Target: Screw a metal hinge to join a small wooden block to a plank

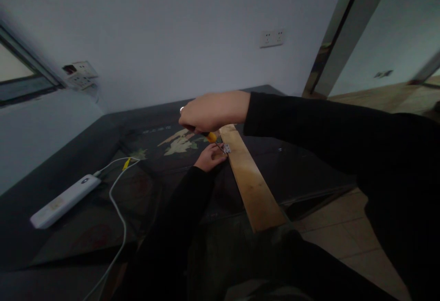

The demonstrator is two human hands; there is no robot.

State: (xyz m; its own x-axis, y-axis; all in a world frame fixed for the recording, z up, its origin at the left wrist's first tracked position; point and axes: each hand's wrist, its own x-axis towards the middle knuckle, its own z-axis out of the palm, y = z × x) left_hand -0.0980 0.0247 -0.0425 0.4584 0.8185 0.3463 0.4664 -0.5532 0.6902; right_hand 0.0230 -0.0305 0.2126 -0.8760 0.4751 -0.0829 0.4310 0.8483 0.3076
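My right hand (209,114) is wrapped round the handle of a screwdriver (212,137), which is yellow and dark. Its shaft slants down to the right, and the tip meets a small silver metal hinge (226,148). This hinge sits at the left edge of a long wooden board (252,177), towards the board's far end. My left hand (210,157) is closed at the same edge, fingers and thumb pinching the hinge against the wood. Any screw under the tip is too small to make out.
The board lies on a dark table (154,209) with a leaf pattern, its near end reaching past the table's front. At left lies a white power bank (65,200) with a white cable (118,214) trailing off the front edge. A wall (178,39) stands behind.
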